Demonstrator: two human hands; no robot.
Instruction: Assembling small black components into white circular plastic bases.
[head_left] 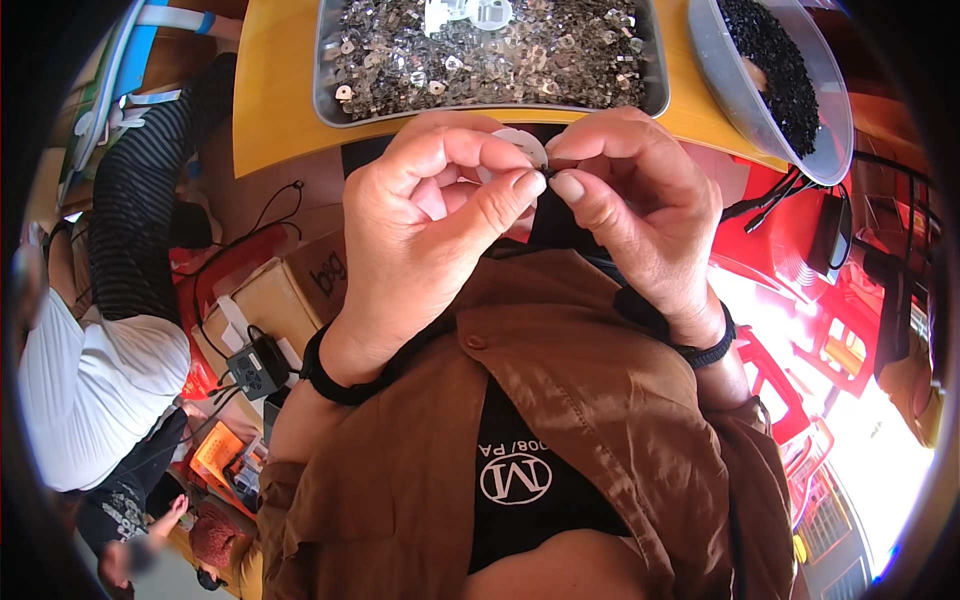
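Note:
Both hands meet above the near edge of the table. My left hand [425, 215] is closed around a round white plastic piece [524, 143], its thumb tip also at a tiny dark part [547, 173]. From the other side, my right hand [645, 200] pinches with thumb and forefinger at the same dark part, touching the white piece's edge. Fingers cover most of both pieces. Just beyond lies a grey tray [322, 90] full of small shiny metal parts [490, 65]. A white and clear plastic piece [468, 14] rests on top of them.
To the right, a clear plastic bowl [715, 75] of small black pieces [765, 70] stands on the yellow table [275, 90]. Red stools [775, 390] and dark cables [770, 205] are on the right. A cardboard box [270, 300] and people in white and dark clothes are on the left.

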